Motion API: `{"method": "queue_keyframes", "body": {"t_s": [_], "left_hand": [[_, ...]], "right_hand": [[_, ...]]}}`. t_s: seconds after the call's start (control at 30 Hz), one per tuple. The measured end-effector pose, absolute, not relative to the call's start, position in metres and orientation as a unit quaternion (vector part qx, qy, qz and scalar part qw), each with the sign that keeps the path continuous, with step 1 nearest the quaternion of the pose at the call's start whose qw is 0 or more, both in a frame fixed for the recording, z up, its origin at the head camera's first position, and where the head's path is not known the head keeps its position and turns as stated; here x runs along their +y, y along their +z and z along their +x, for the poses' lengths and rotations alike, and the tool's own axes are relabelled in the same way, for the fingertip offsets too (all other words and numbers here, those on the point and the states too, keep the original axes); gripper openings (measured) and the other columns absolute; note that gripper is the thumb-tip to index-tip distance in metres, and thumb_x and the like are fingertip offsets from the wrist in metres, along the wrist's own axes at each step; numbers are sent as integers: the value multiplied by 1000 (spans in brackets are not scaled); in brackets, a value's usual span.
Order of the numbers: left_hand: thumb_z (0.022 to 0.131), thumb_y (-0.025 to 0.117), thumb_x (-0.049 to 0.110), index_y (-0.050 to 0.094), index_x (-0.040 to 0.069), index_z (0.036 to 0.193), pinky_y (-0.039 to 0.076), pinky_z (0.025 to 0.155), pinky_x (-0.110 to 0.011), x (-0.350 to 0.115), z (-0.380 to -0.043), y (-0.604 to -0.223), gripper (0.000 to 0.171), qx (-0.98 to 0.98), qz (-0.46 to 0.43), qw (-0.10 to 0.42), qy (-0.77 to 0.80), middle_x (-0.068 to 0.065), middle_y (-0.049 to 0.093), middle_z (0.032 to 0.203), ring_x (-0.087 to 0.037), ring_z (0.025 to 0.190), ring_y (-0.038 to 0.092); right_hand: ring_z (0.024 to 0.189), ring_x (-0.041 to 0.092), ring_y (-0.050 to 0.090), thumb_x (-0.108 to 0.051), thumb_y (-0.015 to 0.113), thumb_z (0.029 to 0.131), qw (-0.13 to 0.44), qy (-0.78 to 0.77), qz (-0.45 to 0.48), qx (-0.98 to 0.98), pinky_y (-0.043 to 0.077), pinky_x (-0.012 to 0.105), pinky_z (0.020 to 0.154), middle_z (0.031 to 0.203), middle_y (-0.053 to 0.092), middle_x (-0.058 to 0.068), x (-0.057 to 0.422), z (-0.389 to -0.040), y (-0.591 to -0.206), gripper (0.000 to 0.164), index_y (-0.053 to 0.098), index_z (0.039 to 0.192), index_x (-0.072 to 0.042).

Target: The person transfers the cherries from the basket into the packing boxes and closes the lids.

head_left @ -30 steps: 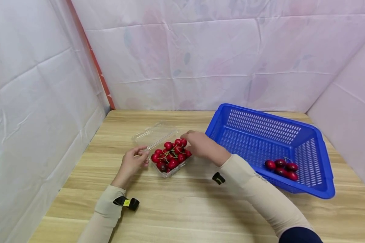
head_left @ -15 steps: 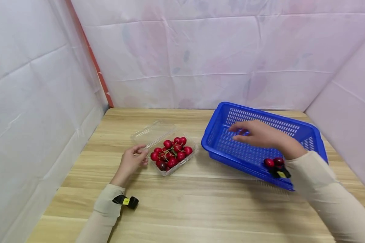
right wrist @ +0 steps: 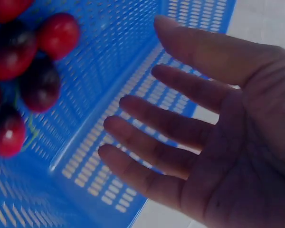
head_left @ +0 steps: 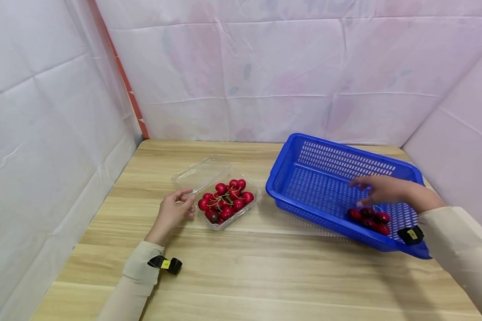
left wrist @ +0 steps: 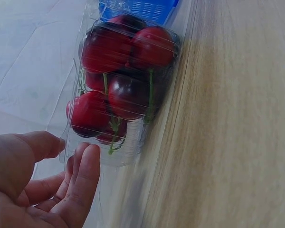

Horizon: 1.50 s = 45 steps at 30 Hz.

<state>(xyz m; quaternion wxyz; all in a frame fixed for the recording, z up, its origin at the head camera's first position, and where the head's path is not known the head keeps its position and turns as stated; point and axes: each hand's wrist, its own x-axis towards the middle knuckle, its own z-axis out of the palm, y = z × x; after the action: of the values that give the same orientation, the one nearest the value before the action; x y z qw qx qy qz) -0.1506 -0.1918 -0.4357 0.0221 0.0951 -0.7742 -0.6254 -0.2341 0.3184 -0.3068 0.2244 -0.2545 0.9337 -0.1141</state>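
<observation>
On the left of the table lies a clear plastic clamshell box (head_left: 241,216), its lid (head_left: 201,173) folded back. Red cherries (head_left: 222,201) with green stems fill its base. My left hand (head_left: 174,213) pinches the near-left rim of the box; in the left wrist view the thumb (left wrist: 48,145) is on one side of the rim and the fingers (left wrist: 80,183) on the other. My right hand (head_left: 381,191) hovers inside the blue basket (head_left: 311,208) with fingers spread and nothing in it. Dark red cherries (right wrist: 42,83) lie on the basket's floor near that hand.
A wooden table (head_left: 241,272) carries both containers, with a gap between the box and the basket. White fabric (head_left: 281,80) hangs behind and along both sides. A black wrist camera (head_left: 410,235) on the right forearm overlaps the basket's front rim.
My right hand has left the right end of the clamshell box and moved right, across the basket to above its cherries. The left hand stays at the rim.
</observation>
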Motion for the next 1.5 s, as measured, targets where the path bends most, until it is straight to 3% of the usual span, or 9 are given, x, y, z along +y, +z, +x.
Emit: {"method": "queue_keyframes", "body": {"t_s": [0.23,0.33,0.53,0.67,0.83,1.1,1.5], "left_hand": [[94,60,9,54,-5,129,59,64,-27,-191,-149,-435,38,-780,89,25,-619,-17,60,95,-12,65,65],[94,60,9,53,-5,129,59,64,-27,-191,-149,-435,38,-781,85,26,-618,-17,59,95,-15,66,66],[94,61,9,54,-5,129,60,63,-29,-191,-150,-435,38,-775,92,28,-624,-15,60,92,-14,64,65],[94,60,9,54,-6,129,59,62,-28,-191,-152,-434,38,-773,92,30,-627,-12,59,89,-12,63,64],[95,60,9,53,-7,129,59,62,-27,-191,-152,-433,39,-771,90,26,-630,-11,59,90,-10,62,64],[94,61,10,53,-6,130,59,62,-28,-190,-150,-432,40,-770,95,23,-631,-11,59,89,-11,62,64],[94,61,10,54,-6,129,59,61,-26,-190,-150,-434,38,-769,98,24,-631,-12,59,90,-10,62,63]], "right_hand": [[111,54,50,-18,73,84,271,-83,-245,927,52,58,82,123,51,37,329,-244,-314,55,52,128,6],[110,55,48,-20,73,84,303,-66,-234,921,52,57,81,120,51,37,332,-248,-315,57,51,128,7],[96,38,58,-19,73,84,395,-81,-165,900,56,45,68,121,44,40,339,-253,-320,63,44,135,5],[88,25,59,-16,73,83,425,-92,-136,890,55,42,67,111,51,27,343,-256,-324,61,44,135,1],[82,24,59,-9,72,82,433,-105,-127,886,56,39,65,101,52,16,345,-257,-330,52,47,128,-1],[76,22,53,5,65,80,433,-113,-99,889,57,35,64,89,45,12,342,-253,-340,42,46,115,-10],[76,24,54,9,61,80,426,-128,-100,890,58,34,63,94,44,16,343,-257,-342,38,48,112,-6]]}}
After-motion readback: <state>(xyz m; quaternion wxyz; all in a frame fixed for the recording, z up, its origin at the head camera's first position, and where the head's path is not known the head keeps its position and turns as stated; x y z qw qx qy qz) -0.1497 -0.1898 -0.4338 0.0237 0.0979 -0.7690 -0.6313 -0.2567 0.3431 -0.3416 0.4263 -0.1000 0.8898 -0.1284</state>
